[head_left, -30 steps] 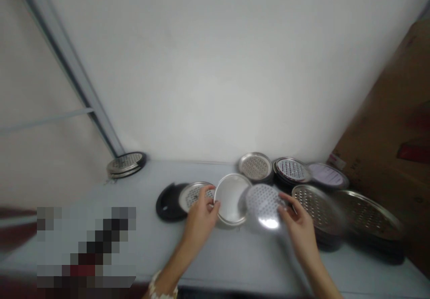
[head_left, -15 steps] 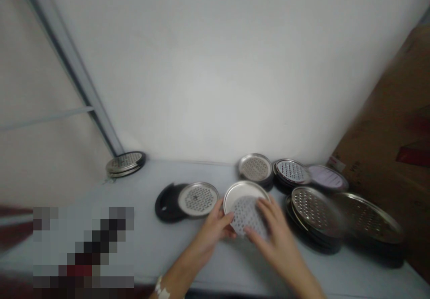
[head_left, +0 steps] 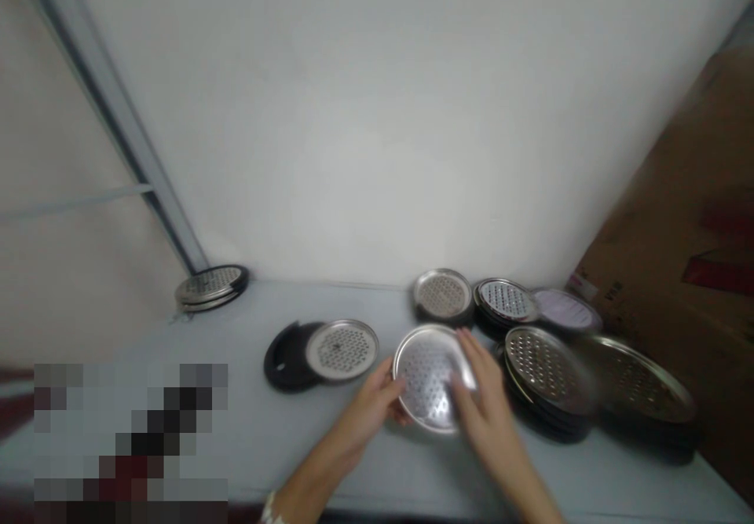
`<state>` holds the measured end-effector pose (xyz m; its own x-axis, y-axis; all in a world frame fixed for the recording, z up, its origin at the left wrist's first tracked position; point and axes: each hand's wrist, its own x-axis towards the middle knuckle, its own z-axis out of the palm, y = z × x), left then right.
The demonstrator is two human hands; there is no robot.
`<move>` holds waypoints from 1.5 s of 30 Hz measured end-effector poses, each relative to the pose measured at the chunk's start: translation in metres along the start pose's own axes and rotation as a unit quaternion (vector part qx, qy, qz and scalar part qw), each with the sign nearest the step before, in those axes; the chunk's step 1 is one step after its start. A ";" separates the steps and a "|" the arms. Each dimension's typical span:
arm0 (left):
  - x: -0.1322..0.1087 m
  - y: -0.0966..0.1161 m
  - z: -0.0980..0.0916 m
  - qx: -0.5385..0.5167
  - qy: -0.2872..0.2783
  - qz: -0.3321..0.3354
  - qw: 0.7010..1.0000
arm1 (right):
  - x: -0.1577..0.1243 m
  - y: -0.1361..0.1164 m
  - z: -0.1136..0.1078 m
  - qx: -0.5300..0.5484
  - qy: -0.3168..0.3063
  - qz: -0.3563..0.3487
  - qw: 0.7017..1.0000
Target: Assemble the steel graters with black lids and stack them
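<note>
A round metal grater disc [head_left: 433,375] with a raised rim is held up over the table, its holed face toward me. My left hand [head_left: 380,394] grips its left edge, thumb on the front and fingers behind. My right hand [head_left: 486,390] holds the right side, with its thumb over the face and its fingers along the upper right rim. To the left, another grater disc [head_left: 343,349] lies partly over a black round base [head_left: 291,357]. Close to my right hand stands a stack of grater discs with black parts [head_left: 542,371].
More stacked graters [head_left: 443,296] stand along the wall, with a shiny grater stack [head_left: 507,302] and a pale round disc [head_left: 565,309] beside them. A large grater [head_left: 639,382] and a cardboard box [head_left: 660,218] are on the right. A small stack [head_left: 212,288] sits far left.
The disc in my hands has tilted, and its whole holed face now catches the light. My right hand has closed in on its right rim. The view has shifted slightly.
</note>
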<state>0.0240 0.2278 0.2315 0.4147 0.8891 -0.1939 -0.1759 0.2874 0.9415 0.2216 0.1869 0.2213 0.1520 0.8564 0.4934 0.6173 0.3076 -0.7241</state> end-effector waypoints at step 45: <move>-0.004 0.030 -0.060 0.719 0.141 0.124 0.670 | 0.019 0.005 -0.020 0.235 0.058 0.288 0.927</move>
<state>-0.0367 0.2545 0.2433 0.3110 0.9362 0.1638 0.9168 -0.3409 0.2080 0.2428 0.1964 0.2368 0.4503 0.8928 -0.0121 0.0084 -0.0178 -0.9998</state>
